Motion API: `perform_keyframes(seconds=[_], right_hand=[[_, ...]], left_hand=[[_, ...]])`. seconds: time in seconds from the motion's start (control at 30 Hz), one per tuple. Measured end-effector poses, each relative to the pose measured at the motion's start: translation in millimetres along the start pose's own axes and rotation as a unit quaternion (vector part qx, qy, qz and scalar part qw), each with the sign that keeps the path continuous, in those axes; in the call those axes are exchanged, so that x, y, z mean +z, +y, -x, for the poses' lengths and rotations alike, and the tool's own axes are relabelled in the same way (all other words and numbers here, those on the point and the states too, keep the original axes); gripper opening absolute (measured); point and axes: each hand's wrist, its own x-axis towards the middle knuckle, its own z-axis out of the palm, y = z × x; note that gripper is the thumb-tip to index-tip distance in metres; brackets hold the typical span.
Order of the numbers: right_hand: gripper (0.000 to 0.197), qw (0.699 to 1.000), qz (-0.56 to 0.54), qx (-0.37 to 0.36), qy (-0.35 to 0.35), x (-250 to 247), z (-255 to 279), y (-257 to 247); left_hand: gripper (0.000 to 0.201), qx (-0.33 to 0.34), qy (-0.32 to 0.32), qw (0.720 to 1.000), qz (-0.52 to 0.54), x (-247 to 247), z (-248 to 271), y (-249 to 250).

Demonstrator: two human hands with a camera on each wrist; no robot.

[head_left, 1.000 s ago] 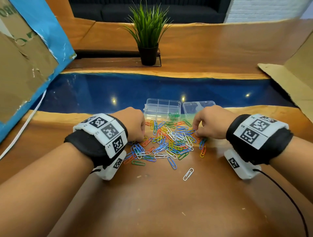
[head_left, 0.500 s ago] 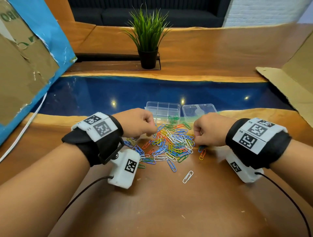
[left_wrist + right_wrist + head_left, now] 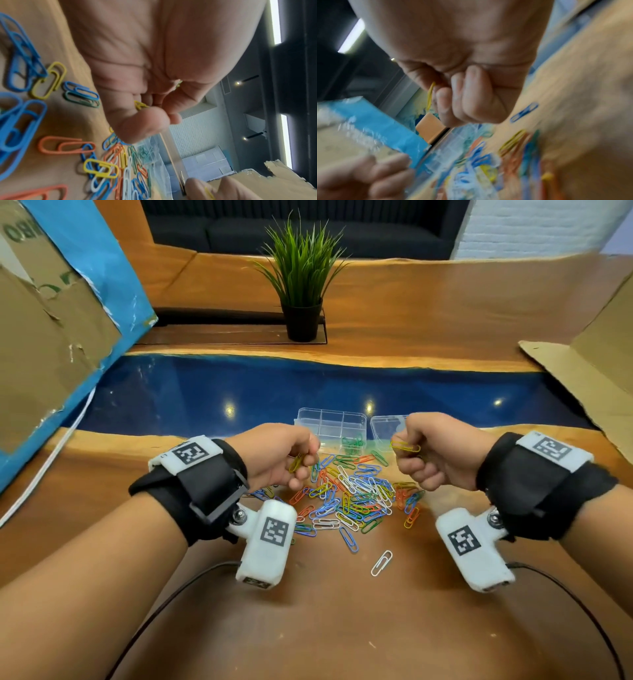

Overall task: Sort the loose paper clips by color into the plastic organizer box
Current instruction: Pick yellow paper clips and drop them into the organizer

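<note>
Yellow paper clips now pinched aloft by both raised hands.

A heap of coloured paper clips lies mid-frame. Just above it stands the clear organizer box, open, green clips in its lower right compartment. A white clip lies apart, below the heap.

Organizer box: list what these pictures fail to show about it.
- Organizer box, head view: only green clips show in one compartment; the others cannot be read through clear plastic.
- Lid: the right hand covers most of it.
- Right wrist view: box lost in motion blur.
</note>
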Motion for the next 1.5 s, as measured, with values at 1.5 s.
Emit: perform_keyframes(seconds=[1.5], right_hand=[[0.018,0.915,0.362,-0.100,0.149,57,-21,-47]], left_hand=[[0.015,0.036,0.153,0.911,-0.382,-20,-5,23]])
